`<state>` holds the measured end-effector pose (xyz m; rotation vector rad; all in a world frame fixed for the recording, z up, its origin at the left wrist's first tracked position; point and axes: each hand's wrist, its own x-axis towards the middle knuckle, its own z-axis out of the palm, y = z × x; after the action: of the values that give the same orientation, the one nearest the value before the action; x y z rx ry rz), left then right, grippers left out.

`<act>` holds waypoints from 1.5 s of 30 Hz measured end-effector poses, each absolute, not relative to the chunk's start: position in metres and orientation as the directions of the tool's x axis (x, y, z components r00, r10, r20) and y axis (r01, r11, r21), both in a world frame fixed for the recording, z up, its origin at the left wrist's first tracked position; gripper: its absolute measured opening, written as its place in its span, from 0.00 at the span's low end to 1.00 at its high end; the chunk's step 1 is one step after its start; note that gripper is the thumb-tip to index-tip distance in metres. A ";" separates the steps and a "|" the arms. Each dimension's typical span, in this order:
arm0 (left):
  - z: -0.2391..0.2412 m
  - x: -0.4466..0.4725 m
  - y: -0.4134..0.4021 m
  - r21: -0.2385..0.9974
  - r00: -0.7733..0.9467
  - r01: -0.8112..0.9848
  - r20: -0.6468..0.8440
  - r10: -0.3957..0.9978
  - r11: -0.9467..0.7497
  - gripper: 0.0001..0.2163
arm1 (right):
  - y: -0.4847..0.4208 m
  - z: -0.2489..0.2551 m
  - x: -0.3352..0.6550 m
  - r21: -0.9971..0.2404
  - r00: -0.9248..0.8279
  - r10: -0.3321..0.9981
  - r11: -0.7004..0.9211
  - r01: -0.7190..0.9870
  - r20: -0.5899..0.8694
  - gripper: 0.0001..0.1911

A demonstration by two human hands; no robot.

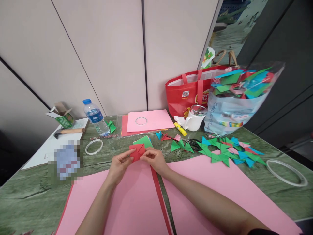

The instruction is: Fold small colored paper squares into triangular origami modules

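A small red square of folded paper [135,150] is held up between my two hands, with diagonal creases showing at its right side. My left hand [120,164] pinches its left edge between thumb and fingers. At the right edge, the thumb and fingertips of my right hand [156,159] close on the paper. Just behind it lies a stack of green paper squares [143,141]. Below my hands are large pink sheets [137,195], with red paper showing along one edge.
Folded paper pieces [220,148] and black scissors [195,143] lie at right, near a white tape ring [287,172]. Behind stand a white mug [195,119], a red bag [179,94] and a paper-filled plastic bag [227,109]. At left are a water bottle [96,117] and a hammer [69,131].
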<state>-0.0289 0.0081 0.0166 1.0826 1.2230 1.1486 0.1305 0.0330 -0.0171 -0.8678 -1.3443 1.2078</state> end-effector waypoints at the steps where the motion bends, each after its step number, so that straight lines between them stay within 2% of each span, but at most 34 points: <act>1: 0.016 -0.028 0.008 0.992 0.000 -0.058 -0.116 0.993 0.116 0.19 | 0.033 -0.017 0.130 -0.967 -0.146 0.963 0.203 -0.152 0.226 0.07; 4: 0.015 -0.025 0.006 0.991 -0.011 -0.079 -0.108 0.994 0.106 0.19 | 0.034 -0.018 0.130 -0.968 -0.140 0.971 0.167 -0.188 0.195 0.09; 10: 0.015 -0.016 0.005 0.991 -0.037 -0.082 -0.110 0.993 0.106 0.25 | 0.033 -0.018 0.130 -0.971 -0.098 0.974 0.187 -0.151 0.202 0.10; 15: 0.011 -0.016 0.007 0.992 -0.101 -0.101 -0.080 0.992 0.070 0.23 | 0.033 -0.016 0.129 -0.961 -0.137 0.975 0.141 -0.237 0.177 0.08; 21: 0.006 -0.014 0.007 0.986 -0.117 -0.148 -0.088 0.989 0.070 0.22 | 0.034 -0.018 0.128 -0.959 -0.113 0.983 0.107 -0.263 0.141 0.06; 30: 0.010 -0.017 0.009 0.987 -0.200 -0.155 -0.065 0.978 0.034 0.23 | 0.034 -0.020 0.128 -0.944 -0.187 0.977 0.039 -0.328 0.106 0.12; 32: 0.011 -0.018 0.009 0.988 -0.215 -0.151 -0.063 0.975 0.030 0.23 | 0.035 -0.020 0.129 -0.950 -0.190 0.978 0.023 -0.310 0.085 0.10; 38: 0.010 -0.019 0.009 0.987 -0.180 -0.149 -0.079 0.981 0.052 0.22 | 0.037 -0.021 0.130 -0.964 -0.185 0.979 0.028 -0.265 0.080 0.05; 42: 0.009 -0.019 0.009 0.990 -0.171 -0.132 -0.079 0.982 0.056 0.22 | 0.036 -0.022 0.129 -0.961 -0.209 0.976 -0.001 -0.275 0.059 0.06; 45: 0.011 -0.018 0.009 0.994 -0.172 -0.088 -0.076 0.982 0.062 0.23 | 0.035 -0.022 0.128 -0.949 -0.217 0.969 0.047 -0.313 0.120 0.09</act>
<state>-0.0182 0.0090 0.0105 1.0084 1.3056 1.3220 0.1284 0.0348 -0.0224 -0.7944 -1.1770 1.4437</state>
